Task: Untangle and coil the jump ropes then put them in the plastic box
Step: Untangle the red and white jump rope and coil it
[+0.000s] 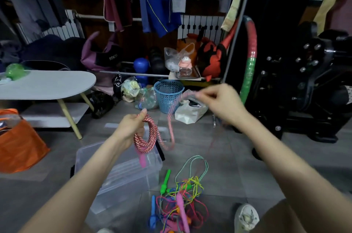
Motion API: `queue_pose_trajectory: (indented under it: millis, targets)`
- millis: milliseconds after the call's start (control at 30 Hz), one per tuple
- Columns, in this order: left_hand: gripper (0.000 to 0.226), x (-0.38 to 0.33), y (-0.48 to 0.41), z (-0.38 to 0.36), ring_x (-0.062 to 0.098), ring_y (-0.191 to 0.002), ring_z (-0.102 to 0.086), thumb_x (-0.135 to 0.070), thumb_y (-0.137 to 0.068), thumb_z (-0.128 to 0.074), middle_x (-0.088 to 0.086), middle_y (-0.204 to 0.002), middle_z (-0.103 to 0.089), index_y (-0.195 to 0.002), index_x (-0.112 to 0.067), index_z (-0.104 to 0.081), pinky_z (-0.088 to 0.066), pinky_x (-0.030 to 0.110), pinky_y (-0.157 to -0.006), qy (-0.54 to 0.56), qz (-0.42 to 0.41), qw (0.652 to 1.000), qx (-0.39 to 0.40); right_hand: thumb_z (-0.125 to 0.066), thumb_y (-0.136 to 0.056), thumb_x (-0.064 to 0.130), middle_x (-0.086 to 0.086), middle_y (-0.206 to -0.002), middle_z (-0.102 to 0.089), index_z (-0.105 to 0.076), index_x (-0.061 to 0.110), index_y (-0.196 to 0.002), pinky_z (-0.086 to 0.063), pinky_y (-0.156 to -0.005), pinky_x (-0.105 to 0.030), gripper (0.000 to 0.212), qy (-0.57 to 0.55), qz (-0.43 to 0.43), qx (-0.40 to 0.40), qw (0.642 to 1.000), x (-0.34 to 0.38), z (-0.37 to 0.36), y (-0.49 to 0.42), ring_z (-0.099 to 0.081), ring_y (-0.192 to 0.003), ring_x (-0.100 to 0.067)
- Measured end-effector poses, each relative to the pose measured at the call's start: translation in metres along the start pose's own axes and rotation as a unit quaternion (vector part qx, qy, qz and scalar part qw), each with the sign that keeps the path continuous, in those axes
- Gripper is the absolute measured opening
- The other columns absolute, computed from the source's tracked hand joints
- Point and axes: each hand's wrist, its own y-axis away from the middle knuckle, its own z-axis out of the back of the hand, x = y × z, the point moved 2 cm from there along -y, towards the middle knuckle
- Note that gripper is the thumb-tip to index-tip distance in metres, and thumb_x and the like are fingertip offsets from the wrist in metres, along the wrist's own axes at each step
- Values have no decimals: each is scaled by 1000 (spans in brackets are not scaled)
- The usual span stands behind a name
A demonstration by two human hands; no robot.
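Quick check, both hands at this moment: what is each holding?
Left hand: closed, gripping the coiled loops of the red-and-white jump rope.
Right hand: closed, pinching the loose run of the same rope; blurred by motion.

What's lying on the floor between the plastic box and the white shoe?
Head view: the tangled pile of jump ropes lies between the plastic box and the white shoe.

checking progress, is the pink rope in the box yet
No, the left grip holds the pink rope coiled above the box.
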Motion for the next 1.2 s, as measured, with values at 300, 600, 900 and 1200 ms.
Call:
queue_pose_trajectory:
  millis: [300, 600, 900, 1200]
  targets:
    - [43, 0, 11, -6, 6, -32, -20, -35, -96, -45, -8, -39, -22, -61, -19, -27, -22, 14, -36, 74, 110, 990, 50, -55, -89, 26, 6, -67, -56, -54, 29, -71, -38, -66, -28, 18, -2, -89, 77, 993, -30, -48, 23, -54, -76, -23]
    - [30, 13, 13, 6, 8, -34, -32, -13, -97, -27, -4, -40, -32, -70, -9, -41, -30, 18, -43, 243, 209, 946, 58, -61, -85, 45, 17, -60, -51, -69, 30, -90, -36, -68, -22, 18, 50, -33, 236, 970, -33, -85, 86, -55, -76, -9]
    - [26, 37, 22, 0, 13, -46, -38, -7, -99, -33, 0, -45, -39, -75, -9, -41, -33, 23, -55, 168, 184, 968, 19, -59, -90, 19, 16, -59, -59, -67, 15, -89, -38, -58, -9, 8, -70, 71, 319, 943, 18, -83, 75, -53, -54, 10]
    - [27, 41, 43, -16, 25, -58, -67, -3, -96, -33, 16, -67, -67, -84, 5, -56, -56, 32, -61, 128, 152, 970, 140, -45, -96, 9, -12, -63, -62, -51, 12, -76, -47, -50, -17, 21, -260, 31, 347, 901, 45, -85, 32, -59, -45, -6]
